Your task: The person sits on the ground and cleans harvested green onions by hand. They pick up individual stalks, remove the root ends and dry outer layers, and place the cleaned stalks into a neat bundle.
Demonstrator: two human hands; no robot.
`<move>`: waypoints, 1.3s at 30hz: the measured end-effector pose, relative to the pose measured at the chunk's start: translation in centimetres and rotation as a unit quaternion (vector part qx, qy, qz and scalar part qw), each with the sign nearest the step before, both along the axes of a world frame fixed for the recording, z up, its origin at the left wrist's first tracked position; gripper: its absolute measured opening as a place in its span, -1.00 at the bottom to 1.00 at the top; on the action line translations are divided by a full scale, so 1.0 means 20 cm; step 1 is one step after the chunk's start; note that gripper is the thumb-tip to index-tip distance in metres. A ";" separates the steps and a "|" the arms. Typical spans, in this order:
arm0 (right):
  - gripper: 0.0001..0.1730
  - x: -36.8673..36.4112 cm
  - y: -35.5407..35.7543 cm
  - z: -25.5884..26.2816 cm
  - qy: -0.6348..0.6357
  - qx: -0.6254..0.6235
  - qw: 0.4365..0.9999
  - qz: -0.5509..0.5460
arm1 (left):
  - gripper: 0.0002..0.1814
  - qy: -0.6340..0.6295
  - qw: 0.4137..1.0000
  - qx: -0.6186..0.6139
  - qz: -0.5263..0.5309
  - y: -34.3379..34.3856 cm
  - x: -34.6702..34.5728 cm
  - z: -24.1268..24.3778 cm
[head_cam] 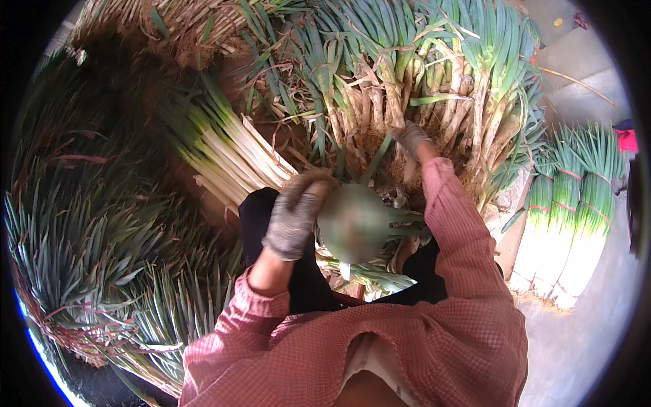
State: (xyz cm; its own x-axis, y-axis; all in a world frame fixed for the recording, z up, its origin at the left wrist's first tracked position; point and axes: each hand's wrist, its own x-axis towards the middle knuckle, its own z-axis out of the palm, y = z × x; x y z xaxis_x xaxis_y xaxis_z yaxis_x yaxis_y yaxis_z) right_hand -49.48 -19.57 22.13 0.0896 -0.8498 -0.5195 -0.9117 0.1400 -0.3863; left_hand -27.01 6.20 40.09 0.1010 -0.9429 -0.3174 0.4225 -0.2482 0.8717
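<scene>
My left hand, in a dirty knitted glove, is raised over my knee with its fingers curled; whether it grips anything is not clear. Beside it, at its upper left, lie peeled leeks or large green onions with white stalks. My right hand, gloved too, reaches forward to the roots and lower stalks of the unpeeled, soil-stained green onions. Its fingertips are hidden among them, so its hold cannot be told. A blurred round patch covers what lies between my hands.
Three tied bundles of cleaned green onions lie on the concrete floor at the right. A large dark heap of leafy green onions fills the left. More brownish stalks lie at the top left. Loose leaves lie between my legs.
</scene>
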 end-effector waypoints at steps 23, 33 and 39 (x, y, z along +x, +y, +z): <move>-0.77 -0.42 1.41 1.01 -0.493 -0.245 0.825 -0.130 | -0.67 0.187 0.978 -0.056 -0.076 -0.10 -0.80 -0.17; -0.41 -0.26 1.26 1.18 -0.764 -0.204 0.533 -0.302 | -0.77 0.318 0.947 0.008 -0.034 0.04 -0.73 -0.21; -0.53 -0.19 1.33 1.25 -0.603 -0.317 0.608 -0.408 | -0.36 -0.210 0.884 -0.392 -0.142 0.31 -0.73 0.13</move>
